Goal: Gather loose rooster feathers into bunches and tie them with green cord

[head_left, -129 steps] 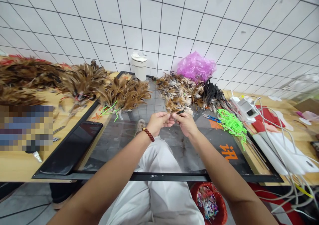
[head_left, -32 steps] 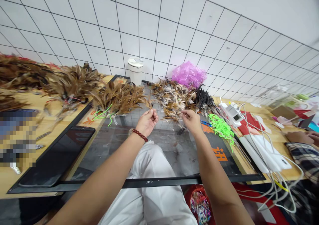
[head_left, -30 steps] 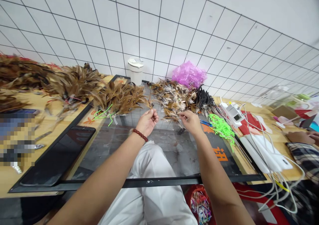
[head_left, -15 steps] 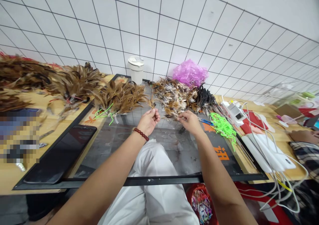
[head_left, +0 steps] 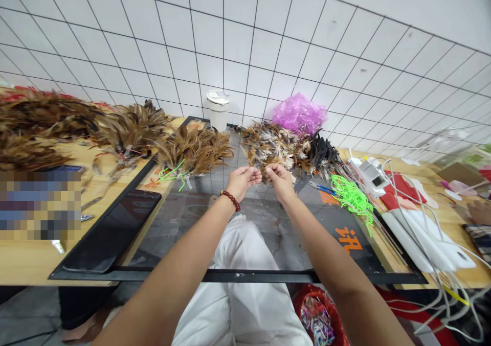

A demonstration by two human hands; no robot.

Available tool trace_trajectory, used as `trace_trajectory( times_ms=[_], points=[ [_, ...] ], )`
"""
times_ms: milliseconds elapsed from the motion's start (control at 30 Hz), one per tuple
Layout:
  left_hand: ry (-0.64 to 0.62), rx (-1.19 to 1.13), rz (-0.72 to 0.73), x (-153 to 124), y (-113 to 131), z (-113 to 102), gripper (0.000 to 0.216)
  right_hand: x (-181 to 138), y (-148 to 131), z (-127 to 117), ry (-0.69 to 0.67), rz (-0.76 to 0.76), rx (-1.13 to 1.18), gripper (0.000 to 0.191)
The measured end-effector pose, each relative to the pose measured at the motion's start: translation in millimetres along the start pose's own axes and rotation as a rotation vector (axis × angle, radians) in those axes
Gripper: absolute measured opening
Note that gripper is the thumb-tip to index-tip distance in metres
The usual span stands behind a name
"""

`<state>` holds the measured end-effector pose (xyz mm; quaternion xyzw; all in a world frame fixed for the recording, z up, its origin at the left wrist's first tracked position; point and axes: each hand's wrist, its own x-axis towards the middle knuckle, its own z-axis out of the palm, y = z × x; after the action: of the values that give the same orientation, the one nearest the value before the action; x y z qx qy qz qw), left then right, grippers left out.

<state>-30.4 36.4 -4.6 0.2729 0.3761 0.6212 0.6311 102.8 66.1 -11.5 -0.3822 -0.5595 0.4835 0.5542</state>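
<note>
My left hand (head_left: 244, 180), with a red bead bracelet on its wrist, is closed in a pinch on a small brown feather (head_left: 250, 158), whose tip sticks up above the fingers. Close beside it, my right hand (head_left: 281, 181) is pinched too; what its fingertips hold is too small to make out. Just beyond both hands lies a loose pile of brown and pale feathers (head_left: 276, 144), with black feathers (head_left: 323, 152) at its right end. To the left spreads a bunch of long brown feathers (head_left: 195, 149).
Green cords (head_left: 351, 195) and blue-handled snips (head_left: 322, 188) lie at the right. A lidded white cup (head_left: 218, 112) and a purple plastic bag (head_left: 299, 113) stand by the wall. A black phone (head_left: 113, 231) rests left; cables (head_left: 422, 223) trail right, near another person's hand (head_left: 479, 212).
My right hand has left the feather pile and come in beside my left hand. The left hand keeps its pinch. The whole view has shifted slightly.
</note>
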Motion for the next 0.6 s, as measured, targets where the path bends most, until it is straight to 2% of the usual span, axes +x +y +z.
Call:
trace_trajectory(
  times_ms=[133,300,433,600],
  points=[
    [-0.024,0.074,-0.030,9,2,2,0.010,10,15,14,-0.006,-0.108,-0.098,0.023],
    [-0.100,0.042,-0.114,16,13,-4,0.007,13,24,10,0.017,-0.175,-0.220,0.023],
    [-0.133,0.020,-0.147,15,20,-10,0.006,11,22,8,-0.007,-0.181,-0.211,0.021],
    [-0.173,0.126,-0.224,11,22,-8,0.010,11,20,9,0.000,-0.207,-0.151,0.019]
  ],
)
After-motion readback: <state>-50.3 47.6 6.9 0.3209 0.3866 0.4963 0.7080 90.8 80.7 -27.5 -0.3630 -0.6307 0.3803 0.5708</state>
